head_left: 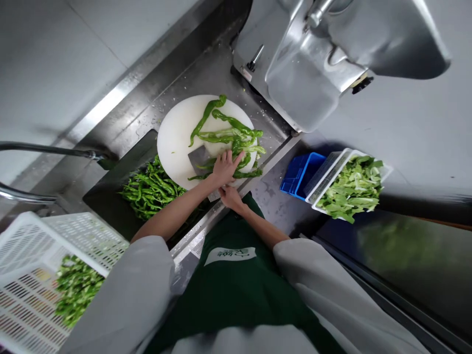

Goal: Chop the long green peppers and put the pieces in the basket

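Note:
Long green peppers [236, 139] lie across a round white cutting board [173, 132]. My left hand [224, 168] rests over the near part of the pile, its fingers and thumb bent around some peppers. Close below it, at the board's near edge, my right hand [231, 197] is closed around a cleaver's handle, which the fingers hide. Part of the cleaver's broad blade [199, 158] shows flat grey to the left of my left hand, among the peppers. More green peppers [151, 189] are heaped in the sink beside the board.
A faucet [47, 147] reaches over from the left. A white crate [73, 231] with chopped greens stands at lower left. A large metal machine [295, 73] occupies the counter at upper right. Right of the counter are a blue basket [300, 172] and a white basket of leafy greens [354, 189].

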Demonstrator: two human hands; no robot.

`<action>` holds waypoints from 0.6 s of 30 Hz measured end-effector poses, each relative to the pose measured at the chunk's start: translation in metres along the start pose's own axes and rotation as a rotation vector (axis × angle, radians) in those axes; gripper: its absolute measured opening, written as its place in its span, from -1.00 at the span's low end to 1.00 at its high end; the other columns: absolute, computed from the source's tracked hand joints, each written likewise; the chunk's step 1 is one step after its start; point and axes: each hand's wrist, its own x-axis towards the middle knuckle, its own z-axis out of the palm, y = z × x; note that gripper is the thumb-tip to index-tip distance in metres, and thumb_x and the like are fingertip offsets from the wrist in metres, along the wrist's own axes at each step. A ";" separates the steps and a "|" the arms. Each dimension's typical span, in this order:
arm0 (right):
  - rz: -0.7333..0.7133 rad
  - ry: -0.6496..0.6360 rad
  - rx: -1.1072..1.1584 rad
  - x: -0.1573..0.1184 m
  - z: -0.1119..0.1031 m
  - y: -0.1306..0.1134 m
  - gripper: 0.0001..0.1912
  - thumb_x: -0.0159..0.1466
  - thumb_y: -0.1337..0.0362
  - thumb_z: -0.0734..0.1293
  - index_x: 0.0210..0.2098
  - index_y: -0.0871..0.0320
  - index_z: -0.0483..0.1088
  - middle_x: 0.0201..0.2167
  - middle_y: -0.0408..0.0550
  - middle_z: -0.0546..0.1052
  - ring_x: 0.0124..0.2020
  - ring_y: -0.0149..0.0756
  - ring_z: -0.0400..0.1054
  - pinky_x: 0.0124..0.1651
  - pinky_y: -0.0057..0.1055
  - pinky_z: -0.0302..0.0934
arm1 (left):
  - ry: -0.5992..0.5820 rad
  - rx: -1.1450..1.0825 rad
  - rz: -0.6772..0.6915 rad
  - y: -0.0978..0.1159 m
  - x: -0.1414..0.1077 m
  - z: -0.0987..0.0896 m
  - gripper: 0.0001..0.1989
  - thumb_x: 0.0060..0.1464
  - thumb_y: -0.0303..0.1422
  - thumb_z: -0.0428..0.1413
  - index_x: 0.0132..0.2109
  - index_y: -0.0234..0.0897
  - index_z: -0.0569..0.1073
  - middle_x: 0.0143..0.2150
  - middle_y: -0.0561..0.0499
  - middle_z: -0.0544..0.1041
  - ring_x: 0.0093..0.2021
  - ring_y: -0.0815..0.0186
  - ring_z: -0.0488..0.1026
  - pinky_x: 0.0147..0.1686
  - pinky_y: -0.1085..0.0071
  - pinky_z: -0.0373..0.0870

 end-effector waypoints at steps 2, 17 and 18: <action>0.005 -0.023 0.003 0.001 0.002 0.000 -0.54 0.54 0.13 0.10 0.07 0.38 0.44 -0.04 0.31 0.60 0.05 -0.04 0.49 0.08 -0.35 0.26 | 0.009 0.009 -0.008 -0.002 0.010 0.001 0.03 0.11 -0.34 0.31 0.54 -0.19 -0.11 0.37 -0.45 0.19 0.30 -0.26 0.27 0.19 0.03 0.32; -0.158 -0.112 -0.139 -0.047 -0.032 0.011 -0.56 0.52 0.10 0.12 0.01 0.34 0.45 -0.12 0.28 0.61 -0.03 -0.01 0.53 0.02 -0.25 0.34 | 0.033 -0.065 0.147 -0.072 0.047 -0.052 -0.16 0.07 -0.05 0.22 0.45 -0.03 0.19 0.29 -0.23 0.35 0.32 -0.11 0.27 0.32 -0.05 0.18; -0.159 -0.111 -0.147 -0.052 -0.035 0.010 -0.57 0.51 0.11 0.12 0.02 0.33 0.44 -0.12 0.28 0.60 -0.04 0.00 0.54 0.00 -0.23 0.35 | 0.051 -0.074 0.146 -0.073 0.046 -0.060 -0.13 0.03 0.02 0.23 0.44 -0.06 0.22 0.29 -0.24 0.35 0.34 -0.13 0.25 0.33 -0.08 0.14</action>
